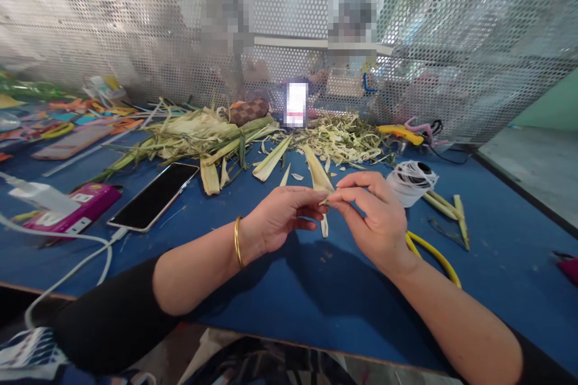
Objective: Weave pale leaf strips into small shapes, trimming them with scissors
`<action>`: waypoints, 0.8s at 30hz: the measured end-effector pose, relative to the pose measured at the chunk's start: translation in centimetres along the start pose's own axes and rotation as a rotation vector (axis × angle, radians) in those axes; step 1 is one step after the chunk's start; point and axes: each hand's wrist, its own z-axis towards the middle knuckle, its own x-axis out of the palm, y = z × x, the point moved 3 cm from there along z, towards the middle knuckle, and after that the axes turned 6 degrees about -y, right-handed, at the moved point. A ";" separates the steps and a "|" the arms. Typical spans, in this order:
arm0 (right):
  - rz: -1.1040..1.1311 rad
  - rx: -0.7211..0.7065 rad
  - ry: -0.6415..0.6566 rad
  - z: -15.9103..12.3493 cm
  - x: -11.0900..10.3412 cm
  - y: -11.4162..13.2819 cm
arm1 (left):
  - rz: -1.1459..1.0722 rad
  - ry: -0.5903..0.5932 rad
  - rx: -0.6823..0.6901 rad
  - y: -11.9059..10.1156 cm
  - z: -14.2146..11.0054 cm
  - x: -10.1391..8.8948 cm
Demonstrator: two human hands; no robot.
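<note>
From where I stand, the far left of the blue table has a purple power strip with a white charger plugged in, and next to it a dark-screened phone lies on its cable. Behind the phone spreads a heap of pale, leafy husks, with a loose husk piece lying apart to its right. Then comes the left hand, a gold bangle at its wrist; thumb and forefinger are pinched together on a husk strip, the other fingers curled loosely beneath. The strip sits between the two hands, its broad end pointing away over the table and a narrow tail hanging below the fingertips. It looks feather-light, thin and bendy, likely to split along its grain if tugged sideways, so I'd grip it flat near the gathered middle, lightly; whether it is damp or slick I can't tell. Past it lies a shredded heap. The right hand meets the strip too, thumb and fingertips closed narrowly at the gathered part. Just beside that hand stands a spool of white string, then some cut stalks.
</note>
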 end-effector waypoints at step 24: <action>0.106 0.392 0.084 -0.3 0.5 -0.2 | 0.381 -0.085 0.468 -0.6 -0.4 0.6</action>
